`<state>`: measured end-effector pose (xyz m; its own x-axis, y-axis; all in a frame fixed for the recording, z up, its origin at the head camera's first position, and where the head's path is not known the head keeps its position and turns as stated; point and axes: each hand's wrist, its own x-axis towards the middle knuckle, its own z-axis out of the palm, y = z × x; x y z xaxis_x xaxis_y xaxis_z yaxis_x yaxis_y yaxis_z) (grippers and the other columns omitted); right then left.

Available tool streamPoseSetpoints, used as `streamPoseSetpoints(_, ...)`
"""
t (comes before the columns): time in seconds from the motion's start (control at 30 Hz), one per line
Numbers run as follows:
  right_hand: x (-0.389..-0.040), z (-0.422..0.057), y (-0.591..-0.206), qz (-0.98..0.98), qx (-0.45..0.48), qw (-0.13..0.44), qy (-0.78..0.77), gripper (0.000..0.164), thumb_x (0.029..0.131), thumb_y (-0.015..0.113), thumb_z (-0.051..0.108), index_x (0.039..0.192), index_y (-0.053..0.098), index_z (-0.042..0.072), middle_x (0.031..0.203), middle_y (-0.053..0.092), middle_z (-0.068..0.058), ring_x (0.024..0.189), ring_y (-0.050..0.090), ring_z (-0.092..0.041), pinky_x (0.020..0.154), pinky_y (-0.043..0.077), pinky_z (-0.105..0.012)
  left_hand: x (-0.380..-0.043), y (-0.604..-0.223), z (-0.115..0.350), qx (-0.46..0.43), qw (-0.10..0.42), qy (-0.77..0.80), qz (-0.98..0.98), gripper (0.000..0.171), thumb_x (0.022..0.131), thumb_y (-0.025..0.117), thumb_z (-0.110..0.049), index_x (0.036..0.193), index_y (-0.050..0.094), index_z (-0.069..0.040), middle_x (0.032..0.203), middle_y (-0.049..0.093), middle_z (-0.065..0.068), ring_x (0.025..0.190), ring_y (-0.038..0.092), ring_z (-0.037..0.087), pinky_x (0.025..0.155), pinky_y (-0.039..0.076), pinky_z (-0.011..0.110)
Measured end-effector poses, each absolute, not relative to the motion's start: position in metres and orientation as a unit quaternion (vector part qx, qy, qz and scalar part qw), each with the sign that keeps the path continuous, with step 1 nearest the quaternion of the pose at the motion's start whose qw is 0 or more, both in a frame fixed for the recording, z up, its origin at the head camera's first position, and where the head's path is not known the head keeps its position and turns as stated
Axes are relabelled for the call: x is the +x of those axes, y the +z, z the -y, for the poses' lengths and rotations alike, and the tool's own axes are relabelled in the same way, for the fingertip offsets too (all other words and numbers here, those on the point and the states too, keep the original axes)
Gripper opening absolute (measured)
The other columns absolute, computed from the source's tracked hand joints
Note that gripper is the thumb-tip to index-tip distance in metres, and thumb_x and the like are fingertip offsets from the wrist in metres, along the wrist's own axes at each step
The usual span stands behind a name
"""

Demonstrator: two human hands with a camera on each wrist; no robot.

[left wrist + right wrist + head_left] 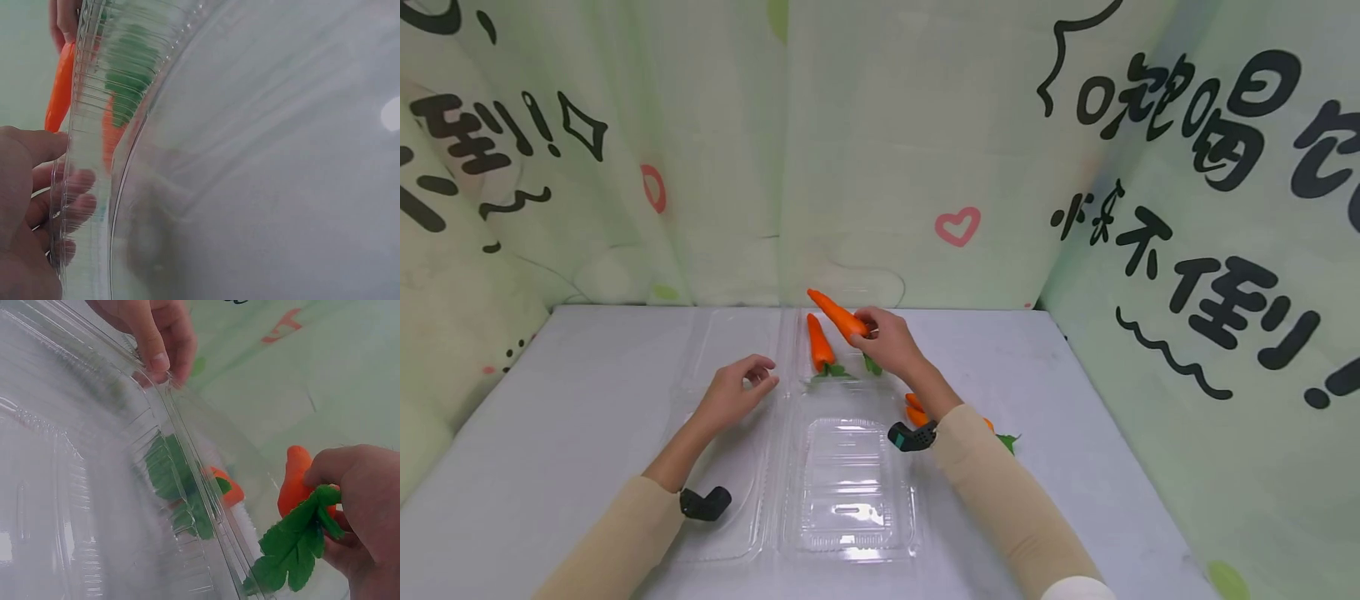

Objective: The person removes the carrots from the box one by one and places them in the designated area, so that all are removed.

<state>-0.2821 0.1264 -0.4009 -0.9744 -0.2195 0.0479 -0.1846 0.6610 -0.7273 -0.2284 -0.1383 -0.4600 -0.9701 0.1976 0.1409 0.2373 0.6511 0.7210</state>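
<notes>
Fingers of the right hand (pixel 887 340) are curled round the thick end of an orange toy carrot with green fabric leaves (pixel 838 316), held in the air with its tip pointing up and away over the far end of the clear plastic clamshell box (pixel 850 533). Just below the grip a second orange toy carrot (pixel 819 343) already lies in the box's right half. To do this well, I judge the held carrot should be lowered flat beside that one, leaves toward the person, clear of the hinge ridge. Left of the grip, the left hand (pixel 733 393) rests on the box's other half, fingers loosely curled, thumb at the ridge, holding nothing. More orange carrots (pixel 916 412) lie near the right wrist. Black brush-drawn Chinese characters (pixel 1195 117) cover the pale green backdrop; I cannot read them surely.
</notes>
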Motion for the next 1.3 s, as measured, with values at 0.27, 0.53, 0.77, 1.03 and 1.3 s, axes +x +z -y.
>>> streamPoseSetpoints(0.27, -0.277, -0.134, -0.395, -0.911, -0.111, 0.007, -0.398, 0.038, 0.092, 0.065, 0.016, 0.127, 0.056, 0.008, 0.123, 0.061, -0.009, 0.107, 0.061, -0.025, 0.095, 0.053, -0.036, -0.228, -0.459, 0.138, -0.123, 0.024, -0.394, 0.91, 0.03, 0.093, 0.064, -0.022, 0.118, 0.061, -0.005, 0.098, 0.068, 0.01, 0.09, 0.058, 0.022, 0.079, 0.049, 0.034)
streamPoseSetpoints(0.53, -0.271, -0.138, -0.391, -0.91, -0.107, 0.005, -0.401, 0.039, 0.092, 0.064, 0.015, 0.129, 0.056, 0.009, 0.125, 0.06, -0.008, 0.108, 0.06, -0.025, 0.095, 0.053, -0.036, -0.228, -0.46, 0.138, -0.116, 0.018, -0.391, 0.913, 0.031, 0.094, 0.062, -0.023, 0.12, 0.06, -0.006, 0.101, 0.067, 0.01, 0.092, 0.058, 0.023, 0.081, 0.05, 0.036)
streamPoseSetpoints(0.77, -0.267, -0.145, -0.393, -0.91, -0.104, -0.009, -0.401, 0.036, 0.091, 0.064, 0.012, 0.126, 0.057, 0.009, 0.123, 0.061, -0.008, 0.107, 0.06, -0.024, 0.096, 0.053, -0.036, -0.229, -0.46, 0.138, -0.119, 0.016, -0.386, 0.915, 0.031, 0.095, 0.062, -0.023, 0.12, 0.06, -0.006, 0.101, 0.067, 0.01, 0.091, 0.058, 0.022, 0.079, 0.05, 0.035)
streamPoseSetpoints(1.03, -0.259, -0.155, -0.389, -0.907, -0.1, -0.008, -0.408, 0.037, 0.091, 0.062, 0.011, 0.127, 0.056, 0.011, 0.125, 0.06, -0.007, 0.109, 0.059, -0.025, 0.096, 0.052, -0.038, -0.229, -0.461, 0.139, -0.122, 0.019, -0.381, 0.916, 0.03, 0.095, 0.062, -0.023, 0.12, 0.06, -0.007, 0.102, 0.068, 0.011, 0.092, 0.059, 0.023, 0.081, 0.051, 0.037)
streamPoseSetpoints(1.3, -0.254, -0.166, -0.389, -0.908, -0.096, -0.012, -0.408, 0.038, 0.09, 0.063, 0.011, 0.127, 0.057, 0.01, 0.125, 0.06, -0.008, 0.108, 0.059, -0.027, 0.096, 0.052, -0.04, -0.228, -0.46, 0.138, -0.124, 0.017, -0.379, 0.917, 0.03, 0.095, 0.061, -0.022, 0.121, 0.059, -0.006, 0.103, 0.068, 0.011, 0.092, 0.058, 0.023, 0.081, 0.051, 0.037)
